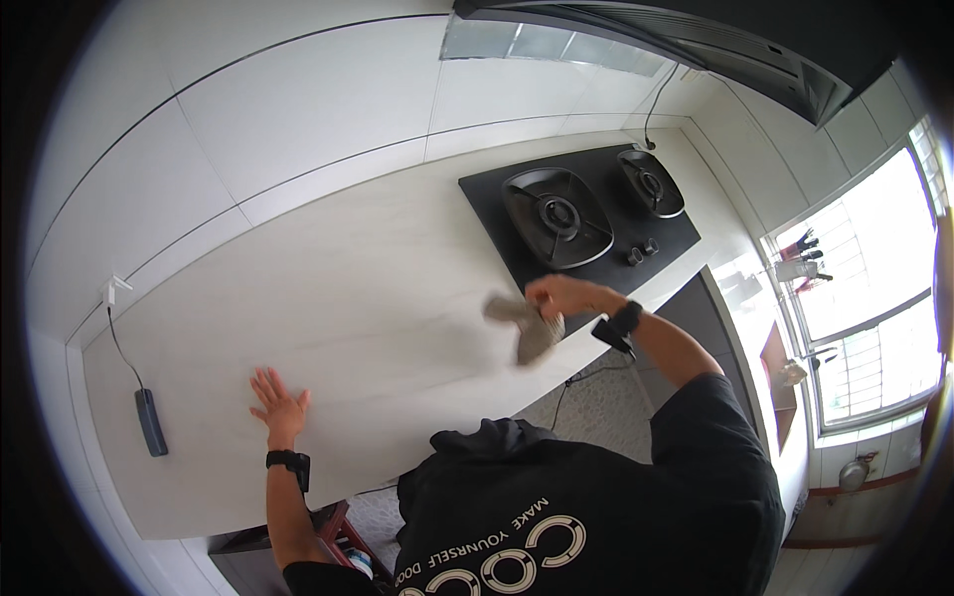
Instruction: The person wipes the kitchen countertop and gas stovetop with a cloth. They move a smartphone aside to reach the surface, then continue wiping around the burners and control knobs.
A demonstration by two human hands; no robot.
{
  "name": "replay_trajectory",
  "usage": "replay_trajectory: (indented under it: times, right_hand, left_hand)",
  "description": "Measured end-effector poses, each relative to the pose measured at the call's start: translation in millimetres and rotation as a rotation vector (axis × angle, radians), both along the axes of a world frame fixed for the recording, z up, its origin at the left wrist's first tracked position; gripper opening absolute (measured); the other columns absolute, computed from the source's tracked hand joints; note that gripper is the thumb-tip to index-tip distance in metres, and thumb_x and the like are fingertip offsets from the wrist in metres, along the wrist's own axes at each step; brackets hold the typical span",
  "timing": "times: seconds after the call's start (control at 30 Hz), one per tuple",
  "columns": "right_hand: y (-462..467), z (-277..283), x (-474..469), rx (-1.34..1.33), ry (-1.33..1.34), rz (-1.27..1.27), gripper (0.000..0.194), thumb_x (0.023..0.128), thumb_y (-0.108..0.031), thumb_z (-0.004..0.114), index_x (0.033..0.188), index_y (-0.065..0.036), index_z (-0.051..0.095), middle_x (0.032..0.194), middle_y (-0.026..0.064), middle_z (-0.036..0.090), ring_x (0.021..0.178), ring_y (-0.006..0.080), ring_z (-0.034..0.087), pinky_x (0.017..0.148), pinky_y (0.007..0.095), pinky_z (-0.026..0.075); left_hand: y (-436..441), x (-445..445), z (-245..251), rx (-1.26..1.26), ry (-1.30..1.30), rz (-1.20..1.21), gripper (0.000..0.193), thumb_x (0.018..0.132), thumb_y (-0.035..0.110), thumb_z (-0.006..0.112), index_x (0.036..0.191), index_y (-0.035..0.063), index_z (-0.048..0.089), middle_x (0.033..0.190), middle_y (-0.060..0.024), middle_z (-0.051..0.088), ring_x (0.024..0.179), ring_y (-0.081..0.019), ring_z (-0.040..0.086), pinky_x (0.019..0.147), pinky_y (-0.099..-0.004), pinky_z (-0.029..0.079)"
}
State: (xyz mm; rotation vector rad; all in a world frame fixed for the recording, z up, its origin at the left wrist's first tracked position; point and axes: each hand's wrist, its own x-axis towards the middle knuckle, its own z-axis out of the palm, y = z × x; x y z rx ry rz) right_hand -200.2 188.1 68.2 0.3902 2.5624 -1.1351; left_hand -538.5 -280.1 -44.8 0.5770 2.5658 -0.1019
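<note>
My right hand [560, 295] grips a beige-grey cloth [531, 328], which hangs in loose folds and looks blurred. Both are at the near left edge of the black gas hob [514, 223]; I cannot tell whether the cloth touches the counter. On the left side of the pale countertop [358, 298], my left hand [279, 406] rests palm down with its fingers spread, holding nothing. Each wrist wears a black band with a small device on it.
A dark power strip [151, 422] lies at the counter's left end, its cord running to a wall plug [113, 289]. A range hood [745, 67] overhangs the hob. Utensils [803, 264] hang near the window. A red stool [350, 533] stands below the counter's front edge.
</note>
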Motion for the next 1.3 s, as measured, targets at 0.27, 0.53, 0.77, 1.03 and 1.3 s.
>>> replay_trajectory:
  times: [0.27, 0.53, 0.77, 1.03, 1.3]
  right_hand:
    - [2, -64, -117, 0.669, 0.242, -0.308, 0.028, 0.077, -0.003, 0.057, 0.104, -0.009, 0.059, 0.108, 0.0156, 0.048, 0.102, 0.0339, 0.052, 0.082, 0.0417, 0.049]
    - [-63, -91, -48, 0.809, 0.11, -0.116, 0.047, 0.07, -0.023, 0.075, 0.11, -0.01, 0.054, 0.114, 0.014, 0.047, 0.103, 0.0348, 0.051, 0.084, 0.0453, 0.048]
    - [-138, -94, 64, 0.282, -0.151, 0.249, 0.034, 0.065, -0.023, 0.071, 0.094, -0.007, 0.063, 0.089, 0.013, 0.061, 0.087, 0.0325, 0.06, 0.075, 0.0441, 0.047]
    - [-87, 17, 81, -0.476, -0.211, -0.278, 0.029, 0.067, -0.013, 0.057, 0.092, -0.001, 0.063, 0.083, 0.005, 0.062, 0.081, 0.0154, 0.058, 0.072, 0.0345, 0.047]
    - [-67, 133, -28, -1.141, 0.317, -0.432, 0.045, 0.084, -0.003, 0.047, 0.128, 0.002, 0.045, 0.121, 0.0121, 0.055, 0.111, 0.021, 0.056, 0.102, 0.0362, 0.041]
  left_hand:
    - [-1, 0, -1, -0.009, 0.025, -0.014, 0.095, 0.088, 0.056, 0.05, 0.15, 0.0113, -0.007, 0.156, -0.0116, -0.017, 0.144, -0.0324, -0.015, 0.106, -0.0693, 0.012]
    - [-2, -1, -4, -0.019, -0.003, 0.0, 0.096, 0.089, 0.056, 0.049, 0.15, 0.013, -0.011, 0.155, -0.0085, -0.022, 0.143, -0.0307, -0.019, 0.106, -0.0694, 0.009]
    - [-2, -3, -4, -0.039, -0.011, -0.01, 0.098, 0.088, 0.059, 0.047, 0.149, 0.013, -0.014, 0.154, -0.0086, -0.024, 0.142, -0.0313, -0.02, 0.105, -0.0702, 0.008]
    - [-5, -4, -8, -0.007, -0.02, -0.024, 0.099, 0.088, 0.061, 0.047, 0.149, 0.0119, -0.013, 0.154, -0.0105, -0.024, 0.142, -0.0339, -0.021, 0.104, -0.0716, 0.009]
    - [-3, -3, -5, -0.024, -0.032, -0.013, 0.098, 0.088, 0.061, 0.046, 0.149, 0.0118, -0.013, 0.154, -0.0099, -0.025, 0.142, -0.0331, -0.022, 0.106, -0.0697, 0.009]
